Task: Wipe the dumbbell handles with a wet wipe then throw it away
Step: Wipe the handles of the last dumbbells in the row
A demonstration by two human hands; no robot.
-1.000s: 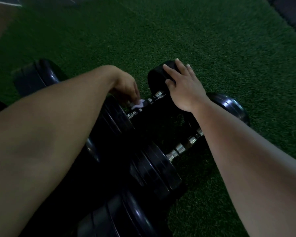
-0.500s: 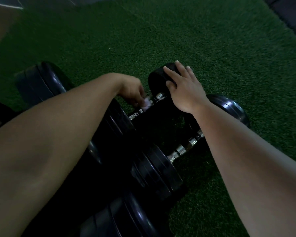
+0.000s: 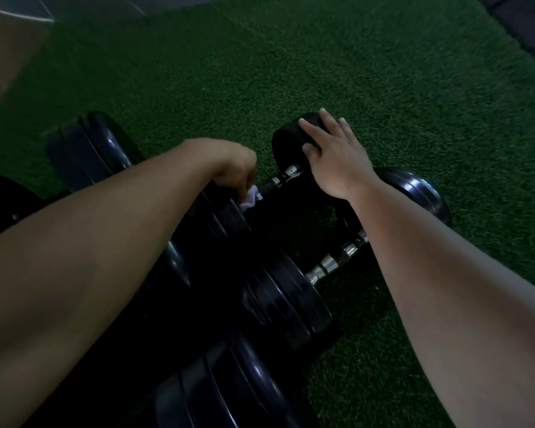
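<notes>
Several black dumbbells lie side by side on green turf. My left hand holds a small white wet wipe against the left end of the far dumbbell's handle, close to the inner weight plate. My right hand rests with straight fingers on top of that dumbbell's right-hand weight. A nearer dumbbell shows a chrome handle between its plates, partly hidden by my right forearm.
Green artificial turf spreads behind and to the right of the dumbbells. A large black weight plate stands at the left and another round weight at the right. Paler floor shows at the top left corner.
My left hand has slid the wipe back leftwards along the handle, towards the inner plate. My right hand has stayed on the far weight.
</notes>
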